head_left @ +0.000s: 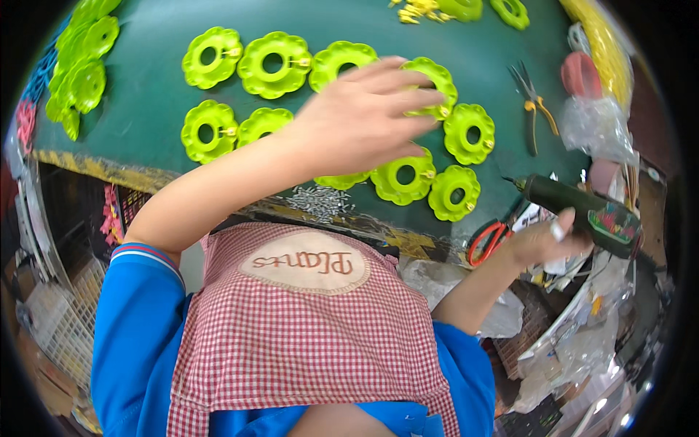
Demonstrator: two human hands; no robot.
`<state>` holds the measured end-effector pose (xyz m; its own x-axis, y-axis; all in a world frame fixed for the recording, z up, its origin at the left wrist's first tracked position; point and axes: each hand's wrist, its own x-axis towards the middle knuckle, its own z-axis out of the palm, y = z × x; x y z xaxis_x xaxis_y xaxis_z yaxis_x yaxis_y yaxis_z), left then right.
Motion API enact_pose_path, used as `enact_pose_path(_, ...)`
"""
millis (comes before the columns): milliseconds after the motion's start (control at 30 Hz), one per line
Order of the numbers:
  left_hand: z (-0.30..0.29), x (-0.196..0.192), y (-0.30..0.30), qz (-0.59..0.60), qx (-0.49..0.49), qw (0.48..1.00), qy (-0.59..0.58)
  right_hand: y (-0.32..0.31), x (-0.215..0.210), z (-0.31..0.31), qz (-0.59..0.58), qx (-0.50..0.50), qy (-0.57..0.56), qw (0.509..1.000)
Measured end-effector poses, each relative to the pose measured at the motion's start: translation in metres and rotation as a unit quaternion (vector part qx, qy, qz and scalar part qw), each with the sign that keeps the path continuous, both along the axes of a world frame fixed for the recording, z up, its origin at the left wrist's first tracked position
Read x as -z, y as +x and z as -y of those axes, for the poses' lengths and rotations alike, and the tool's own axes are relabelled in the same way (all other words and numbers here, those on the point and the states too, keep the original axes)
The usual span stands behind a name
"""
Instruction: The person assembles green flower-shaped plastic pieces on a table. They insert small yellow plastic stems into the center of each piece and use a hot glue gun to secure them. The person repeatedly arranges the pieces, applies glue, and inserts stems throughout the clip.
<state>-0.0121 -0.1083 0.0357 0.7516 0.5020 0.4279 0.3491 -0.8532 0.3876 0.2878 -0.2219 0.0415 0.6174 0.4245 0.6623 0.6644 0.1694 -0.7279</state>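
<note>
Ten lime-green scalloped plastic rings (191, 130) can be counted on the green tabletop (153, 80), laid in two rough rows with one at the right end between them. Six show nearly whole; four are partly covered by the left hand (368, 113) and its forearm, and whether more lie beneath cannot be told. Small gold-coloured pieces show at the edges of several.

The left hand, blurred, is palm down over the middle of the rows, its fingers extended and spread, released. The right hand (542, 246) is at one dark electric screwdriver (557, 197), well apart from the rings; whether it grips the tool or only touches it cannot be told.

Near the table's front edge lies one heap of small silver screws (320, 202), too many to count. To the right are one pair of pliers (533, 105) with orange-yellow handles and one pair of red-handled scissors (486, 242), partly overlapped by clutter. Two more green pieces (511, 12) lie at the far edge beside a scatter of yellow bits (419, 10). An overlapping stack of green parts (80, 69) stands at the left. A clear plastic bag (598, 130), one pink roll (581, 75) and a yellow bundle (603, 44) crowd the right side.
</note>
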Motion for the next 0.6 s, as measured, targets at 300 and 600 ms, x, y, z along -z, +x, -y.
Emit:
enact_pose_path(300,0.02,0.023,-0.115,-0.222,-0.22,0.943,-0.113,-0.103,0.034,-0.01,0.332,-0.207,-0.395,0.831)
enact_pose_path(600,0.003,0.036,-0.176,-0.217,-0.323,0.918,-0.076,-0.157,0.046,-0.09,0.425,-0.299,-0.357,0.776)
